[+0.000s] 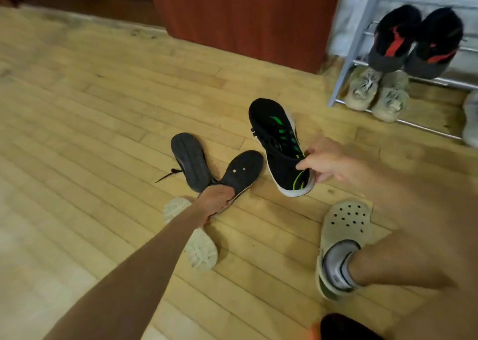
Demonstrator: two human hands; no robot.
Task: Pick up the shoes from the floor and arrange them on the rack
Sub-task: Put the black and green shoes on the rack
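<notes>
Nearest, right of both hands, a beige clog [346, 220] sits on the person's socked foot. A pale shoe [199, 251] lies sole up on the wooden floor [77, 106], partly under the left forearm. The left hand [216, 200] has its fingers [227, 201] curled round the meeting heels of two dark shoes, one [243, 171] just beyond the fingers and the other [190, 158] to their left, both soles up. To the right, the right hand [326, 163] pinches the heel of a black-and-green sneaker [276, 143], fingers [305, 164] at the collar, toe pointing away; I cannot tell whether it has left the floor. Well beyond the right fingers stands the rack [344, 62], holding black-and-red shoes [416, 39] above beige sneakers [375, 93].
</notes>
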